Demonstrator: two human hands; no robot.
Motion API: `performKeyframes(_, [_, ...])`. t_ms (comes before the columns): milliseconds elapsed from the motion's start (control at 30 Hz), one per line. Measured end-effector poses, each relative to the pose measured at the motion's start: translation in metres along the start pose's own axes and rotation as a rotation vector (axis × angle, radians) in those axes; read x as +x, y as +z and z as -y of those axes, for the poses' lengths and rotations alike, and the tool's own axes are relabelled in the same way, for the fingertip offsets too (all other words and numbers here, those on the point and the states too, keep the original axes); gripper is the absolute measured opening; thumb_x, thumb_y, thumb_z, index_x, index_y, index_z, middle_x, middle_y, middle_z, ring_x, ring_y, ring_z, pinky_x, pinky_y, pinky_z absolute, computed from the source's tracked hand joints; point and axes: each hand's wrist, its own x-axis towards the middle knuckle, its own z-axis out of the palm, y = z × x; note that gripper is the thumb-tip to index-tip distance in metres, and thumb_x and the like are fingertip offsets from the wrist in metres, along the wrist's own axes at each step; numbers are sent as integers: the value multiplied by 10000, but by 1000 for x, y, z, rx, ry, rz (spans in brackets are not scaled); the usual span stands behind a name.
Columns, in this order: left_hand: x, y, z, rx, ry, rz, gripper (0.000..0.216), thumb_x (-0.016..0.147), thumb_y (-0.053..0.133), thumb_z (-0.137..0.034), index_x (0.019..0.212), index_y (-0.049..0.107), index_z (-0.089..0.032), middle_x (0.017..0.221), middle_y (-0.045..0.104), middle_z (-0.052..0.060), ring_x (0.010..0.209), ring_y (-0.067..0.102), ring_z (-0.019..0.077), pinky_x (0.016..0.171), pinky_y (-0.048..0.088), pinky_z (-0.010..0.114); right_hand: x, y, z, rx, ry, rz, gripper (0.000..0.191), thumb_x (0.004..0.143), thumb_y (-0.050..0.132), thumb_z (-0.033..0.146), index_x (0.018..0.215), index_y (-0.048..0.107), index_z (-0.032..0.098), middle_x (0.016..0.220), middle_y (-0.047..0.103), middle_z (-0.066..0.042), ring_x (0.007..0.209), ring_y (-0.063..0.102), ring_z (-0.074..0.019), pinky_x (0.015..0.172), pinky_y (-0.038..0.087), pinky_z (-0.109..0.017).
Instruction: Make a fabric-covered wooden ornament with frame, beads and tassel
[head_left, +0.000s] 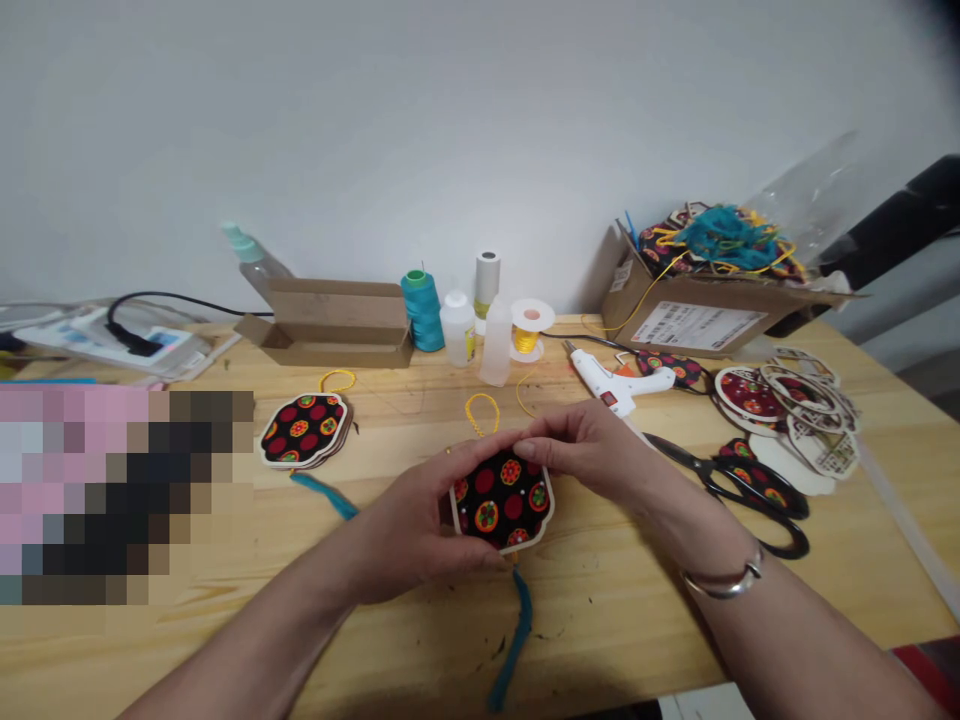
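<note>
A fabric-covered ornament [504, 505], black with red and orange flowers inside a pale scalloped wooden rim, is between my hands above the table. My left hand [420, 520] wraps its left side, thumb along the lower edge and fingers at the top. At the upper right edge, the thumb and fingers of my right hand [574, 450] are pressed on the same piece. A yellow cord loop [481, 412] sticks out above it, and a teal tassel [517, 630] trails below. Small white dots show on its fabric. Further left lies a similar stack of ornaments [306, 430].
Black-handled scissors [739, 490], a white glue gun [619, 380] and wooden frames [810, 400] lie on the right. Behind stand a teal thread cone [423, 312], bottles [496, 340], a yellow cord spool [529, 330] and an open carton [337, 325]. A full cardboard box [690, 310] stands back right.
</note>
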Motion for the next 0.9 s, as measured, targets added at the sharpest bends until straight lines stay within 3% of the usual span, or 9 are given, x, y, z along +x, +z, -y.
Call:
performKeyframes(267, [-1, 1, -1, -137, -81, -21, 835, 653, 776, -173, 1365, 390, -375, 1360, 526, 30, 1231, 499, 270, 1050, 363, 458, 1, 3, -3, -33, -12, -47, 306, 689, 677, 436, 673, 655, 131, 615, 615, -21, 555, 502, -107, 513, 382, -246])
performKeyframes(400, [0, 3, -3, -411, -159, 3, 940, 699, 740, -145, 1428, 207, -408, 1297, 573, 59, 1093, 613, 269, 950, 466, 463, 2, 2, -2, -49, -39, -105, 313, 704, 658, 447, 663, 642, 137, 623, 612, -27, 552, 495, -107, 504, 372, -245])
performKeyframes(500, [4, 4, -3, -482, -157, -104, 1011, 676, 754, -125, 1437, 153, -408, 1239, 597, 58, 990, 665, 243, 861, 527, 406, 3, 1, -1, -36, -56, -174, 302, 701, 660, 437, 634, 620, 145, 598, 590, -14, 539, 473, -97, 489, 353, -236])
performKeyframes(600, [7, 3, -3, -458, -177, -219, 993, 630, 780, -118, 1435, 232, -309, 1213, 612, 82, 963, 672, 231, 825, 541, 362, 4, 1, -2, -7, -66, -220, 307, 695, 668, 445, 631, 614, 150, 589, 580, -4, 531, 463, -93, 484, 353, -233])
performKeyframes(767, [10, 2, 0, -474, -142, -194, 703, 636, 774, -118, 1275, 499, -216, 1214, 642, 73, 1054, 633, 225, 925, 494, 362, 5, 1, -4, 38, -51, -256, 339, 681, 677, 480, 643, 609, 150, 620, 602, -16, 553, 493, -107, 512, 387, -250])
performKeyframes(900, [9, 0, 1, -476, -130, -180, 621, 659, 769, -137, 1232, 546, -226, 1177, 669, 50, 1054, 634, 217, 920, 498, 351, 5, 1, -4, 71, -47, -251, 326, 674, 688, 467, 645, 612, 151, 612, 594, -9, 547, 486, -101, 514, 378, -248])
